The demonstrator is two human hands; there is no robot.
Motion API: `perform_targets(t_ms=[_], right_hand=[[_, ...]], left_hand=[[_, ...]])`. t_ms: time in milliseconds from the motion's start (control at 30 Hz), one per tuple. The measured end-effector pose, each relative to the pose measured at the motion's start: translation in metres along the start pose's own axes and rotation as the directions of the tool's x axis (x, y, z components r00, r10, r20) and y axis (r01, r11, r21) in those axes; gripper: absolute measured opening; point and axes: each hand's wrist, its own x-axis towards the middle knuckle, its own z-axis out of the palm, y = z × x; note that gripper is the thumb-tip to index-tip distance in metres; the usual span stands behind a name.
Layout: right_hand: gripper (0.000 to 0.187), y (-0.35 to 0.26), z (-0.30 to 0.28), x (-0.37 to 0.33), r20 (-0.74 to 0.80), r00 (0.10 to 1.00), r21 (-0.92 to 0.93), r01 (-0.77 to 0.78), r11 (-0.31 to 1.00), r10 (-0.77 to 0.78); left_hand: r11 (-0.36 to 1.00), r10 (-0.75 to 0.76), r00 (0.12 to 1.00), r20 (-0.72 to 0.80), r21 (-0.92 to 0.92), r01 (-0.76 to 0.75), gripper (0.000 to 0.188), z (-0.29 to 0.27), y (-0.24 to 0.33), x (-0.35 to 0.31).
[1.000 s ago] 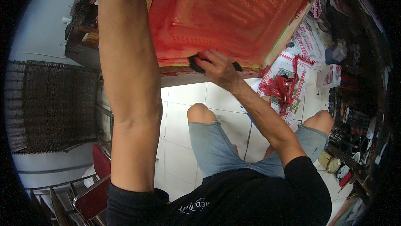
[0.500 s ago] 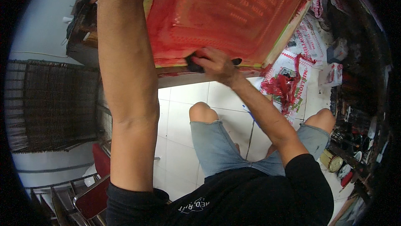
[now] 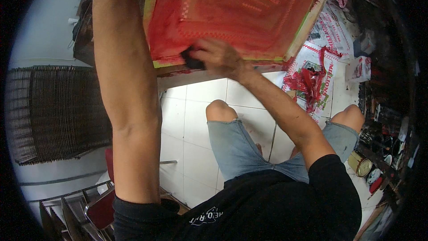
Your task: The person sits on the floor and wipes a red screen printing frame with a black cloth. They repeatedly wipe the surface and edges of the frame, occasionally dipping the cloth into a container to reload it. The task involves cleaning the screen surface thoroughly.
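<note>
A silk-screen printing frame [image 3: 176, 71] with a red-stained mesh [image 3: 165, 40] fills the top of the view, its wooden lower edge towards me. Pale lettering and a checkered border show through the red. My right hand [image 3: 218, 58], a little blurred, is closed on a dark wad [image 3: 194, 58] that looks like a rag, pressed against the mesh near that lower edge. My left arm [image 3: 127, 85] stretches up past the frame's left side. The left hand lies beyond the upper edge, out of sight.
Printed sheets [image 3: 332, 31] and a crumpled red-stained plastic piece [image 3: 312, 85] lie on the white tiled floor to the right. Past them stand cans [image 3: 360, 164] among dark clutter. At lower left are a red chair [image 3: 100, 210] and a metal rack [image 3: 67, 218].
My right hand has slid left along the lower edge of the frame with the dark rag. The view has shifted slightly, so the frame sits higher and further left.
</note>
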Motion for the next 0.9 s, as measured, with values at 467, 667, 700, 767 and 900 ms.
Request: perform_targets(t_ms=[467, 667, 700, 767, 900], right_hand=[[0.025, 0.008, 0.000, -0.009, 0.056, 0.998, -0.013, -0.024, 1.000, 0.025], [0.021, -0.016, 0.014, 0.057, -0.128, 0.990, 0.016, 0.067, 0.998, -0.064], [0.021, -0.014, 0.017, 0.056, -0.185, 0.981, 0.036, 0.069, 0.997, -0.061], [0.022, -0.004, 0.007, 0.015, -0.127, 0.987, -0.003, -0.099, 0.995, 0.097], [0.024, 0.002, 0.007, 0.008, -0.110, 0.987, -0.030, -0.124, 0.992, 0.121]], left_hand=[[0.999, -0.017, 1.000, 0.001, -0.043, 0.017, 0.036, 0.003, -0.004, 0.003], [0.993, 0.115, 0.992, 0.057, -0.002, -0.115, 0.036, 0.003, 0.000, -0.002], [0.992, 0.123, 0.991, 0.057, 0.013, -0.124, 0.035, 0.000, 0.001, -0.004], [0.994, 0.105, 0.994, 0.022, 0.031, -0.106, 0.035, -0.002, 0.000, -0.004], [0.999, 0.047, 0.999, -0.012, -0.005, -0.047, 0.035, 0.007, 0.003, -0.002]])
